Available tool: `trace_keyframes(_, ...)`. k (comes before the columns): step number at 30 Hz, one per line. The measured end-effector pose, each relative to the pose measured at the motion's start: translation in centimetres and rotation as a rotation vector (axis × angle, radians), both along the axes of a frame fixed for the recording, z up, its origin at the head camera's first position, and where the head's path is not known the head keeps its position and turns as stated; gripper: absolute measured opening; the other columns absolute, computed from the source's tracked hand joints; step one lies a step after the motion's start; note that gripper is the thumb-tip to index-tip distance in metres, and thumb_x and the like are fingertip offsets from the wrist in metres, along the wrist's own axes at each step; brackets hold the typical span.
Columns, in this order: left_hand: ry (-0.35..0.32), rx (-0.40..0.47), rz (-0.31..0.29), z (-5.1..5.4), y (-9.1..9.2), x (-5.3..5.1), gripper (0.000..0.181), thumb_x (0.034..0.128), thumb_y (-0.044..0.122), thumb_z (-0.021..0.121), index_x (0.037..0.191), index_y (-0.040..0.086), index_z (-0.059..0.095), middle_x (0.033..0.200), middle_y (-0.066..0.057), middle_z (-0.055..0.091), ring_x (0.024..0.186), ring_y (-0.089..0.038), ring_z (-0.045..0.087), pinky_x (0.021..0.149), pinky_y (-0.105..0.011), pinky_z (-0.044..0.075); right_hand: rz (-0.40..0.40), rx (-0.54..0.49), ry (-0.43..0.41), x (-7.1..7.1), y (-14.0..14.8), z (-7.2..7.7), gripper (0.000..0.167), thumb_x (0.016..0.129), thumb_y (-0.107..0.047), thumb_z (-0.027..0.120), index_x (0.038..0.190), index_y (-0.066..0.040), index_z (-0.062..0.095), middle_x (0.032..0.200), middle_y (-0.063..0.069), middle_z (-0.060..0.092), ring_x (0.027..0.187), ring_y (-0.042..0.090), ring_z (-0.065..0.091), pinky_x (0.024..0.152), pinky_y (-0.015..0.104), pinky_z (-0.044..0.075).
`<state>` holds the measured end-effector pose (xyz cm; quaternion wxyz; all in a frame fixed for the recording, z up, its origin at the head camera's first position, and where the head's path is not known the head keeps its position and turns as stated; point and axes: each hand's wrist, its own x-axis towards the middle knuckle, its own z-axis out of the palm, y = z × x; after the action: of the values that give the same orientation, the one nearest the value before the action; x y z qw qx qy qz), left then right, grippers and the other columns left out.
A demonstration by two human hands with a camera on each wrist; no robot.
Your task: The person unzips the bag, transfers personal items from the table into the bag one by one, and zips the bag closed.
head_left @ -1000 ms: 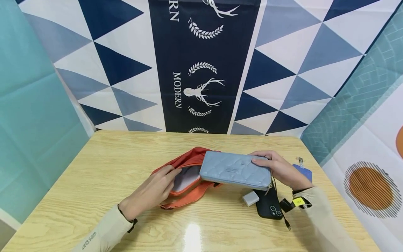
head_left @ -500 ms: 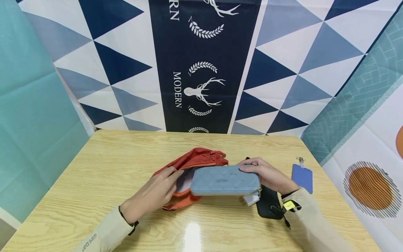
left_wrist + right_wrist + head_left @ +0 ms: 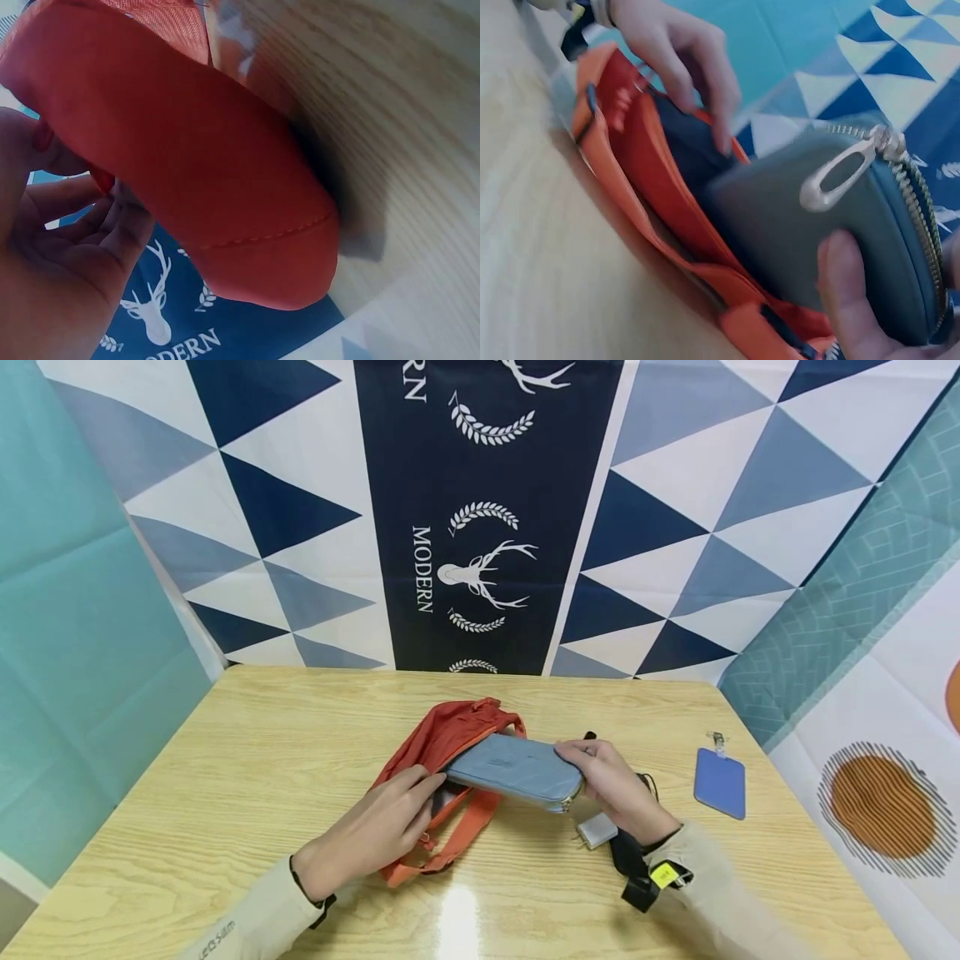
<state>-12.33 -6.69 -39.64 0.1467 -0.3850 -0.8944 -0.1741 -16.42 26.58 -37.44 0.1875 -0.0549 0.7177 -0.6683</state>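
Note:
A red-orange waist bag [image 3: 442,735] lies on the table with its zipped mouth open. My left hand [image 3: 375,827] pinches the edge of that mouth; the left wrist view shows its fingers at the rim behind the bag's rounded end [image 3: 225,180]. In my right hand [image 3: 618,785] is a light blue quilted zip wallet [image 3: 517,766], gripped by its right end. The wallet's left end is inside the bag's mouth. From the right wrist, the thumb presses on the wallet [image 3: 780,225] near its metal zip pull [image 3: 840,176].
A white charger plug [image 3: 597,831] lies on the wooden table [image 3: 300,727] just below the wallet. Beneath my right wrist a black phone is mostly hidden, with a dark cable [image 3: 648,783] beside it. Farther right lies a blue badge holder [image 3: 720,782] with a clip.
My right hand has moved left with the wallet, and the wallet's left end has gone into the bag. The bag has turned and tilted up; my left hand has kept its hold.

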Motion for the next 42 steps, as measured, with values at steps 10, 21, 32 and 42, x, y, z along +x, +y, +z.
trace_keyframes(10,-0.022,0.027,-0.011,-0.1,0.3,0.3,0.030,0.0967,0.009,0.060,0.125,-0.001,0.065,0.102,-0.001,0.060,0.080,-0.006,0.051,0.068,-0.020,0.048,0.237,-0.033,-0.166,1.0,-2.0,-1.4,0.047,0.099,-0.021,0.058,0.134,0.010,0.051,0.097,0.011,0.065,0.066,0.013,0.066,0.057,0.026,0.056)
trace_keyframes(21,-0.146,0.075,-0.020,-0.1,0.4,0.4,0.030,0.0978,0.006,0.056,0.127,-0.002,0.062,0.106,-0.005,0.058,0.065,-0.002,0.047,0.056,-0.015,0.043,0.201,-0.164,-0.179,1.0,-2.3,-1.8,0.036,0.100,-0.022,0.058,0.122,0.007,0.059,0.084,0.003,0.068,0.061,0.005,0.060,0.051,0.019,0.047)
trace_keyframes(32,-0.143,0.038,-0.099,0.3,1.0,1.6,0.031,0.0977,0.008,0.058,0.128,0.002,0.062,0.107,-0.002,0.055,0.066,-0.001,0.045,0.059,-0.011,0.041,0.165,-0.200,-0.171,2.2,-4.3,-2.6,0.037,0.103,-0.021,0.054,0.125,0.009,0.055,0.089,0.005,0.066,0.067,0.007,0.061,0.053,0.018,0.048)
trace_keyframes(42,-0.133,0.049,-0.116,0.5,1.7,2.3,0.029,0.0969,0.010,0.058,0.125,0.005,0.063,0.105,0.000,0.057,0.068,0.000,0.047,0.060,-0.008,0.040,0.140,-0.231,-0.207,3.0,-5.2,-3.3,0.033,0.103,-0.025,0.054,0.121,0.003,0.053,0.088,0.005,0.064,0.066,0.009,0.059,0.057,0.022,0.047)
